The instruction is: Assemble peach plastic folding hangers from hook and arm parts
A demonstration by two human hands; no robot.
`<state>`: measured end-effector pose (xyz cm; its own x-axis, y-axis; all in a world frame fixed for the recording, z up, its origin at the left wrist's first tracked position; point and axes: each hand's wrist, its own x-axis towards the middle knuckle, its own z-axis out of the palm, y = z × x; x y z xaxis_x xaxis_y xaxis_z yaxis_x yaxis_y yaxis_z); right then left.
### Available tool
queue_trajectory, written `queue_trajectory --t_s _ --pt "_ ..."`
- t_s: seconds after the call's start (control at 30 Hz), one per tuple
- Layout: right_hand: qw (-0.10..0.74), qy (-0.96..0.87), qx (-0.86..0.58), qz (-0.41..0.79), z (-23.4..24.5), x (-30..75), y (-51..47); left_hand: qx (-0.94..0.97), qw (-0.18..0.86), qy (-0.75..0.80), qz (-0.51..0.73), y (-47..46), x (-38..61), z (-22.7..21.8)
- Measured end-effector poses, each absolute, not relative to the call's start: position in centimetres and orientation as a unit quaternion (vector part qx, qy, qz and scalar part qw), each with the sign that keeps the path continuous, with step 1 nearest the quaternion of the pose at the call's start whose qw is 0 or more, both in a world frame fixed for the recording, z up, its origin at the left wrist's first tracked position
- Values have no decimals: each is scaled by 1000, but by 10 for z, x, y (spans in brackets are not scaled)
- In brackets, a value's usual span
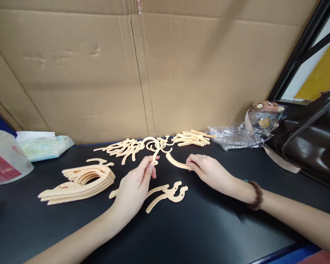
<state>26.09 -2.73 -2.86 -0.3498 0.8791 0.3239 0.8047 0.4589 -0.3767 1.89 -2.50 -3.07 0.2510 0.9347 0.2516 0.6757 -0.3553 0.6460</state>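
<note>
My left hand (136,185) pinches the lower end of a pale wooden hook piece (157,146) just above the black table. My right hand (207,170) grips one end of a curved wooden strip (176,162) that lies between both hands. Two loose curved pieces (167,193) rest on the table under and beside my left hand. A neat stack of hanger-shaped wooden pieces (80,181) sits to the left. Scattered wooden pieces (123,147) and a small pile of strips (191,138) lie at the back.
A cardboard wall (153,66) stands behind the black table (195,227). A tissue pack (43,145) and a plastic bag (3,156) are at the left. Crumpled clear plastic (233,136), a capped bottle (262,119) and a dark brown bag (313,139) sit at the right.
</note>
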Motion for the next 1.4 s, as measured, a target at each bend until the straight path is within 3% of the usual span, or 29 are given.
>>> queue_trajectory --t_s 0.13,0.53,0.83,1.4 --pt "249 -815 -512 107 -29 260 -29 764 222 517 317 -25 19 -30" --pt "283 -878 -385 23 -21 256 -40 754 231 526 319 -30 21 -22" --pt "303 -856 -417 -39 -22 259 -33 811 232 421 333 -35 21 -21" --pt "296 -869 -395 -46 -14 266 -33 859 266 314 303 -35 20 -20"
